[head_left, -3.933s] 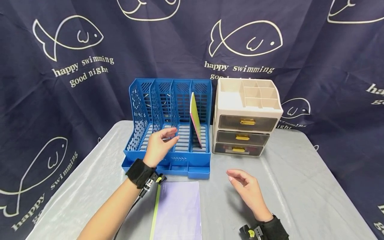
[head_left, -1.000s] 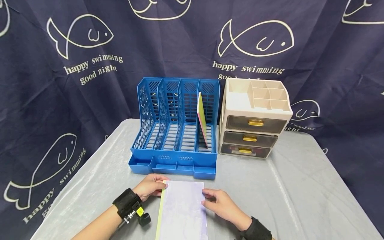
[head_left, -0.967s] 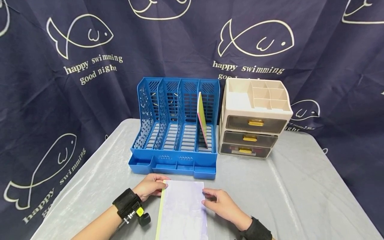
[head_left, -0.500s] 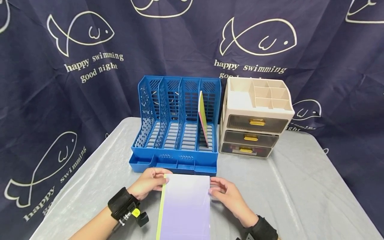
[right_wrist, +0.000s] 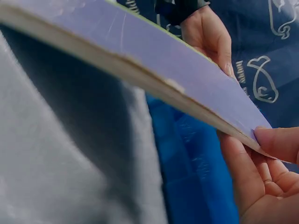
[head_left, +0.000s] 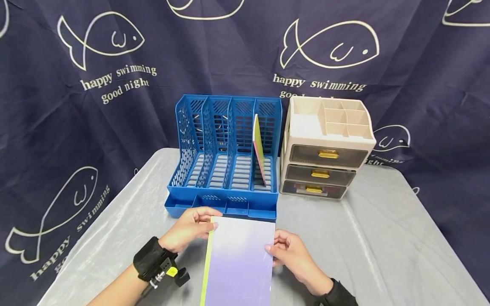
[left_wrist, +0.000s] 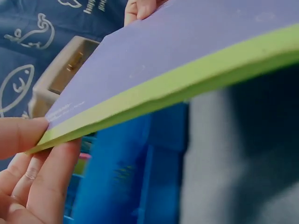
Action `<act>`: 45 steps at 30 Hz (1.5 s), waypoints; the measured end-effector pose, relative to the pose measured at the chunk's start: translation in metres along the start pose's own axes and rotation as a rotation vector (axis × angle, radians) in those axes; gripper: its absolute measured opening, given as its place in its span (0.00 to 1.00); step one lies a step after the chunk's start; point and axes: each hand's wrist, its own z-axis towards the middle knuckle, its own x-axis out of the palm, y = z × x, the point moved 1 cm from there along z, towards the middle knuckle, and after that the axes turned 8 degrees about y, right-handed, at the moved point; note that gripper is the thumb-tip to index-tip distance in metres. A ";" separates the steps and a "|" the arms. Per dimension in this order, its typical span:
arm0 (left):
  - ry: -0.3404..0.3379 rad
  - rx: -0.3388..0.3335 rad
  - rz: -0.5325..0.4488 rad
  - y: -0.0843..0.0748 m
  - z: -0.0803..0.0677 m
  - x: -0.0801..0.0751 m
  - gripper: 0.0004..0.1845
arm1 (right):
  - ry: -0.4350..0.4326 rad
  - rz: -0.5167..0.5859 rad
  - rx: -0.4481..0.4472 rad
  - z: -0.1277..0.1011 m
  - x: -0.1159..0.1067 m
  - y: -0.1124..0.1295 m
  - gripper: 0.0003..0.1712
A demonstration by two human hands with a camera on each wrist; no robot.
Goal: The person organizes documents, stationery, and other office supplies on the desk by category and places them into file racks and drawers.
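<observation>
- Head view: backdrop (head_left: 57,127) behind the blue file rack (head_left: 226,153) reads "happy swimming good night".
- Purple notebook (head_left: 239,259), green spine leftward, long axis toward the rack, raised just before it; near end cut off.
- Left hand (head_left: 189,227) pinches the spine corner; right hand (head_left: 291,257) pinches the opposite edge.
- Beige drawer unit (head_left: 325,148) beside the rack; contents indistinct.

Both forearms bare, no sleeves. Left hand (head_left: 189,228) had a black wrist strap carrying a small black camera mount with yellow tag. Right hand (head_left: 292,259) wore a matching black strap.
</observation>
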 end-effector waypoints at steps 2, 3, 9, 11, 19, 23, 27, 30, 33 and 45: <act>0.009 0.040 -0.009 -0.007 0.000 0.001 0.20 | -0.023 -0.044 -0.020 -0.004 0.000 0.009 0.15; 0.011 0.056 -0.010 -0.011 -0.001 0.002 0.19 | -0.045 -0.080 -0.030 -0.007 0.000 0.014 0.14; 0.037 0.215 0.061 -0.039 -0.003 0.011 0.16 | -0.177 -0.290 -0.210 -0.022 -0.001 0.046 0.06; 0.035 0.257 0.135 -0.046 -0.003 0.015 0.15 | -0.223 -0.341 -0.275 -0.027 -0.002 0.053 0.06; 0.020 0.275 0.288 -0.046 0.006 0.035 0.12 | -0.400 -0.439 -0.368 -0.040 -0.008 0.072 0.08; -0.020 0.315 0.271 -0.046 0.007 0.042 0.12 | -0.456 -0.470 -0.410 -0.045 -0.013 0.076 0.08; -0.037 0.327 0.274 -0.048 0.006 0.047 0.12 | -0.450 -0.485 -0.450 -0.048 -0.016 0.077 0.09; -0.061 0.332 0.290 -0.050 0.005 0.050 0.10 | -0.433 -0.474 -0.465 -0.049 -0.018 0.077 0.09; -0.094 0.350 0.307 -0.051 0.003 0.052 0.08 | -0.432 -0.430 -0.474 -0.050 -0.019 0.076 0.10; -0.258 0.468 0.325 -0.060 0.001 0.060 0.08 | -0.367 -0.361 -0.429 -0.046 -0.030 0.062 0.16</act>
